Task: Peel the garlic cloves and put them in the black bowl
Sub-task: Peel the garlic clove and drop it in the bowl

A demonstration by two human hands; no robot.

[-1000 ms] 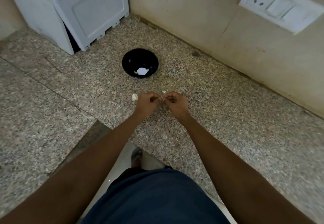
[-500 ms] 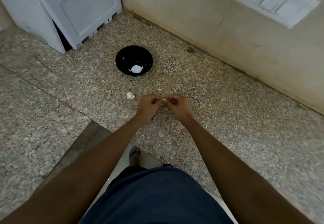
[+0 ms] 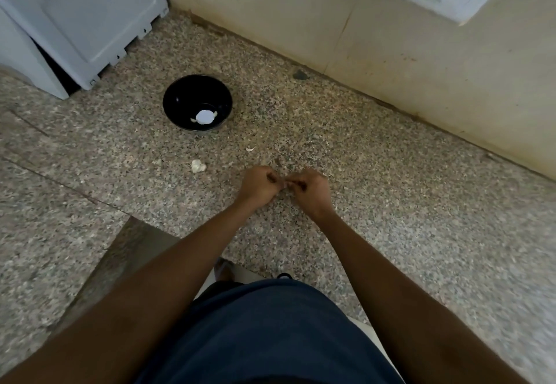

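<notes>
**Peeling a garlic clove above the granite table**

Centre of frame: the left hand (image 3: 258, 185) and right hand (image 3: 310, 189) meet fingertip to fingertip, each grip curled tight and pinching one small pale garlic clove (image 3: 285, 184) between them. The clove is almost wholly hidden by the fingers; its long axis and the way its tip points cannot be told, though the two grips oppose each other along a left-to-right line.

Upper left of centre: the black bowl (image 3: 180, 97) stands upright on the table (image 3: 391, 203), well apart from the hands, with pale peeled garlic (image 3: 205, 116) on its bottom. Between bowl and hands lie a loose pale piece (image 3: 198, 166), clove or husk, and a small skin fragment (image 3: 249, 149).

Step in hand, by judgement: stripping the skin, the peeling apparently unfinished. The next move calls for pulling the husk free, then carrying the bare clove toward the upper left and releasing it over the bowl.
</notes>
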